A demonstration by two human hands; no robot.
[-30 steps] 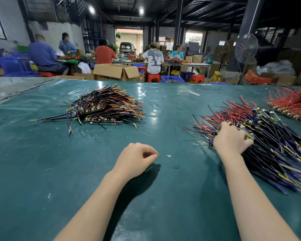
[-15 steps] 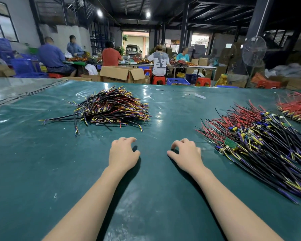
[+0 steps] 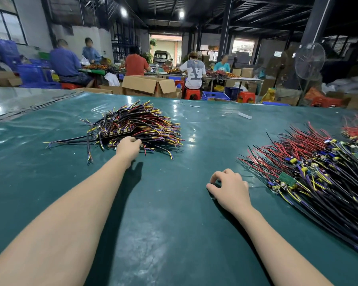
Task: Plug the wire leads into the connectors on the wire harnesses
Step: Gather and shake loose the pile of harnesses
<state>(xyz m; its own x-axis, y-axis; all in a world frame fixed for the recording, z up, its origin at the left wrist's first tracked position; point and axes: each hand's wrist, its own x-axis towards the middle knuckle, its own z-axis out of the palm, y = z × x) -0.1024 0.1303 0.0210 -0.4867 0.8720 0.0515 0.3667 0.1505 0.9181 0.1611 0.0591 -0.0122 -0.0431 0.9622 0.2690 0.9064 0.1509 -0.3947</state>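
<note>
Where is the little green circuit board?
In the head view, the green circuit board lies on the right side, at the near edge of the big wire pile, just right of the right hand resting on the green table.

Only readable marking: large dark letters on the back of a white t-shirt (image 3: 193,73) worn by a person seated at the far table, looks like "Y" or "LV"-style overlapped letters, can't tell exactly which. Green circuit board (image 3: 287,179) in the wire pile, well right of that shirt and much nearer the camera: any print too small to read. Open cardboard box (image 3: 148,86) just left of the shirt: no legible label. Van (image 3: 162,56) in the doorway beyond the shirt: plate not legible.
</note>
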